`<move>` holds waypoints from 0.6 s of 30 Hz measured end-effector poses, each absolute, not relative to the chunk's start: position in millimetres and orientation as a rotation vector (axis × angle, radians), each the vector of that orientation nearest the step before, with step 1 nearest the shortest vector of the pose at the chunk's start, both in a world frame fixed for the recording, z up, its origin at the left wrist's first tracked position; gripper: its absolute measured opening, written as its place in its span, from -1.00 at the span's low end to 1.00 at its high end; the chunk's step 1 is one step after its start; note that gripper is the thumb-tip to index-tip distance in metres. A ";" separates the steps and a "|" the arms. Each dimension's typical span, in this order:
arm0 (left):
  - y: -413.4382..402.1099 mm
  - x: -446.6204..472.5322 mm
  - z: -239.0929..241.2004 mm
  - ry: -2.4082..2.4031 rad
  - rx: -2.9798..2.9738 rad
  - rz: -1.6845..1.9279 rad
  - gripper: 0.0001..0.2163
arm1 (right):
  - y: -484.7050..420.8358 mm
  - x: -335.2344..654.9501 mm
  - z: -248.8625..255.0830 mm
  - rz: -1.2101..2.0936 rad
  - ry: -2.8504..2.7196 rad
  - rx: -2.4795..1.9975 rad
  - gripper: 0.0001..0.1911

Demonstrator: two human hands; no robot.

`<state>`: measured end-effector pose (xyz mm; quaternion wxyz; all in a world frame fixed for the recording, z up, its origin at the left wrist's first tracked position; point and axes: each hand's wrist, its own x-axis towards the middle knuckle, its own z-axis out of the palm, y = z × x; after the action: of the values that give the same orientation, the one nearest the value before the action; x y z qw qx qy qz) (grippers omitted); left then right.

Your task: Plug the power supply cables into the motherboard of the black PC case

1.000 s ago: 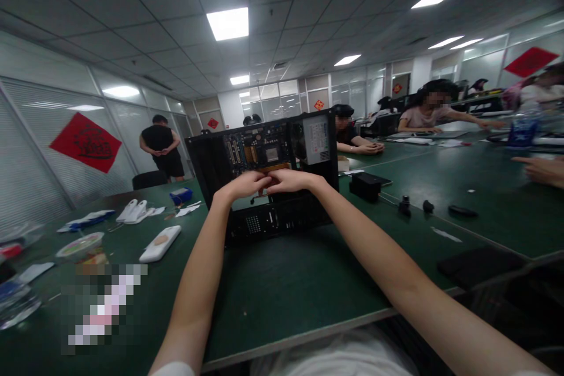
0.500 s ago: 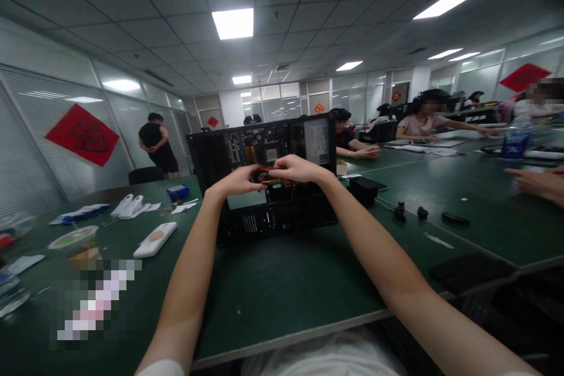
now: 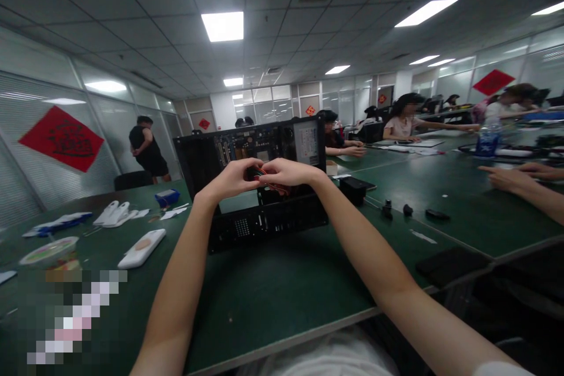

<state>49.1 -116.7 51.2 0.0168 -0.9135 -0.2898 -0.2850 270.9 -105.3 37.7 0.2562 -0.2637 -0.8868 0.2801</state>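
An open black computer case (image 3: 268,220) lies on its side on the green table (image 3: 282,288), with its motherboard (image 3: 247,147) and grey power supply (image 3: 307,142) facing me. Both my arms reach into it. My left hand (image 3: 231,179) and my right hand (image 3: 284,171) meet in front of the board, fingers curled and pinched together on a bundle of red and dark cables (image 3: 267,179). What the cables join to is hidden by my fingers.
A white case (image 3: 141,248), white and blue items (image 3: 115,212) and a bowl (image 3: 48,249) lie at the left. Small black parts (image 3: 408,210) and a black box (image 3: 356,189) sit at the right. Another person's pointing hand (image 3: 506,177) rests far right. Others sit behind; one person stands at the back left.
My hands have lifted a little and pulled the cable bundle up from inside the case. The camera has turned slightly to the right.
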 end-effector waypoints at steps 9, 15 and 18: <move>-130.3 50.8 55.7 -0.997 -2.850 -0.828 -0.40 | -108.1 285.0 45.0 0.634 -2.465 -0.707 -0.67; -125.4 54.4 52.7 -0.877 -2.884 -0.753 -0.47 | -99.8 272.0 40.6 0.510 -2.482 -0.776 -0.70; -122.5 55.1 51.4 -0.866 -2.853 -0.762 -0.47 | -95.2 268.2 38.6 0.538 -2.400 -0.839 -0.72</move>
<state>55.1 -122.5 51.4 0.0323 -0.9266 -0.2814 -0.2476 268.2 -95.2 38.6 0.2680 -0.3109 -0.8898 0.1993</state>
